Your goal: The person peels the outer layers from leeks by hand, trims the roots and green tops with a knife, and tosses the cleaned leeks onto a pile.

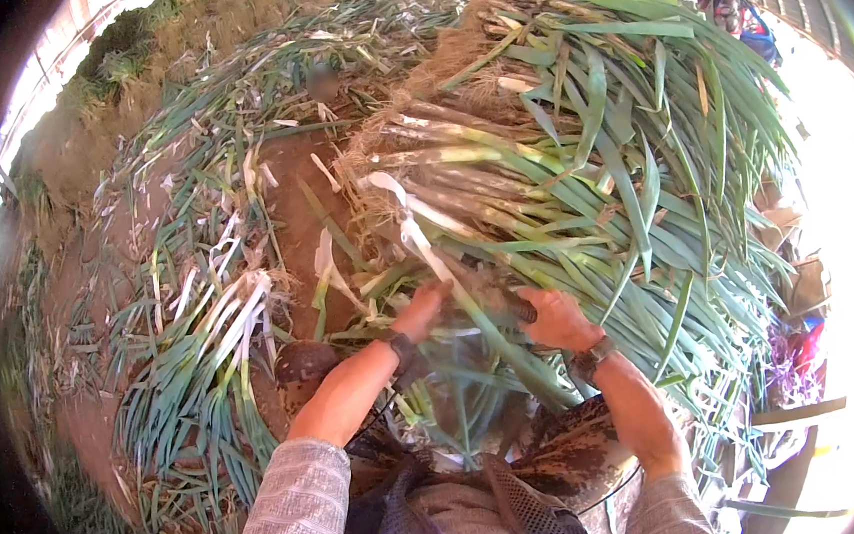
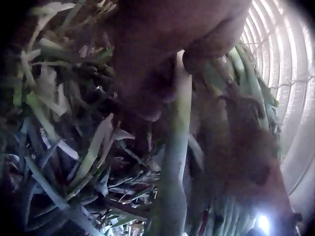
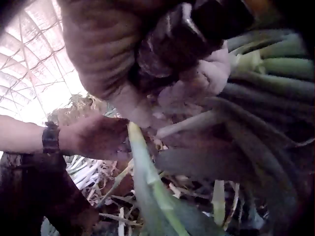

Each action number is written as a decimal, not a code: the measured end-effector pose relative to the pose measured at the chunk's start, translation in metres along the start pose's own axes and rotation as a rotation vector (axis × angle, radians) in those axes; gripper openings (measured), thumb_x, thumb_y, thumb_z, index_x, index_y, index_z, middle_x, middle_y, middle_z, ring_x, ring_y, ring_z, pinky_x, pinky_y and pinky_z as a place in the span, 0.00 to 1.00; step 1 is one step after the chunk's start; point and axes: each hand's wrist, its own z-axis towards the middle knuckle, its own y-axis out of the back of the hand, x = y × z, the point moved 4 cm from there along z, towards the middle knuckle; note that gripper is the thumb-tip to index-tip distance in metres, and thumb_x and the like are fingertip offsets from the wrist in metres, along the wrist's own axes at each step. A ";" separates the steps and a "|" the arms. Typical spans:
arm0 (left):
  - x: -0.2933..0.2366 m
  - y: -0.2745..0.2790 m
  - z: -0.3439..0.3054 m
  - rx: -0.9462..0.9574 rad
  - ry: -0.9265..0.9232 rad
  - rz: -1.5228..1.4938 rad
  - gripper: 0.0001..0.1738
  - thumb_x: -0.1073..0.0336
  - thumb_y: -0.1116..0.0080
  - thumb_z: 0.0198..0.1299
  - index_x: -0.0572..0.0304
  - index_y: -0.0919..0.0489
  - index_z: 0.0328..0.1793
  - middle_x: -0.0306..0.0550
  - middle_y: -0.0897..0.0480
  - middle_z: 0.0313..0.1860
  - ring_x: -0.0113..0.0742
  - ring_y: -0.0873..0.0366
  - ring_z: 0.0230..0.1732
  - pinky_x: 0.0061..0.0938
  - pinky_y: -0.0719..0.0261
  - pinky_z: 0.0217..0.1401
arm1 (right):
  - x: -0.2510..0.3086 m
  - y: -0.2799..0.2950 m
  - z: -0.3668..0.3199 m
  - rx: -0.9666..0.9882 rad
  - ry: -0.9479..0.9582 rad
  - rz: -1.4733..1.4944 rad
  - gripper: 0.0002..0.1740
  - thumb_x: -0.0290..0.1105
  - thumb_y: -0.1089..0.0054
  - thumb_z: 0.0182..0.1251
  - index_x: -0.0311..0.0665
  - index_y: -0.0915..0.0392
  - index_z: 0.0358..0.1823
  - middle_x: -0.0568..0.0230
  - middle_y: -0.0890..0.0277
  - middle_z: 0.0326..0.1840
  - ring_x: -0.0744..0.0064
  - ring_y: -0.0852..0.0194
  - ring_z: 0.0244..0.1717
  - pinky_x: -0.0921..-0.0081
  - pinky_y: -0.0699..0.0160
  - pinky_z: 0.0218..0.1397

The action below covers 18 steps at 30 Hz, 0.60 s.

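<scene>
My left hand (image 1: 423,312) grips a leek (image 1: 493,337) around its pale shaft. The white end of the leek points up and away, and its green leaves trail down toward my lap on the right. In the left wrist view the shaft (image 2: 182,108) comes out between thumb and fingers. My right hand (image 1: 560,319) holds a dark-handled tool (image 3: 172,42) just right of the leek; its working end is blurred. In the right wrist view, the fingers of that hand are close to the leek's yellowish part (image 3: 134,132).
A big heap of untrimmed leeks (image 1: 619,151) with brown roots rises at the right. At the left lies a bundle of white, cleaned leeks (image 1: 241,322). Peeled leaves (image 1: 229,172) litter the soil. Another person (image 1: 722,3) is at the far right.
</scene>
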 end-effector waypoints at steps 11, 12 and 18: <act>0.011 0.004 -0.031 0.002 -0.031 0.208 0.30 0.47 0.48 0.72 0.65 0.30 0.66 0.50 0.21 0.52 0.40 0.23 0.50 0.38 0.21 0.51 | 0.011 -0.010 0.058 -0.030 -0.024 0.047 0.28 0.41 0.32 0.52 0.37 0.20 0.55 0.40 0.18 0.46 0.42 0.20 0.51 0.54 0.22 0.57; 0.010 0.004 -0.038 0.029 0.026 0.218 0.33 0.47 0.47 0.72 0.65 0.34 0.70 0.50 0.23 0.57 0.40 0.25 0.53 0.40 0.25 0.56 | 0.014 -0.015 0.065 -0.012 -0.033 0.033 0.28 0.42 0.32 0.52 0.37 0.19 0.55 0.41 0.18 0.47 0.43 0.20 0.52 0.55 0.22 0.58; 0.040 -0.024 -0.095 0.300 -0.135 0.558 0.33 0.39 0.56 0.73 0.62 0.25 0.65 0.57 0.26 0.64 0.44 0.28 0.64 0.44 0.29 0.69 | 0.022 -0.025 0.094 -0.134 -0.017 0.078 0.27 0.44 0.33 0.53 0.36 0.18 0.53 0.42 0.18 0.50 0.43 0.20 0.52 0.55 0.22 0.58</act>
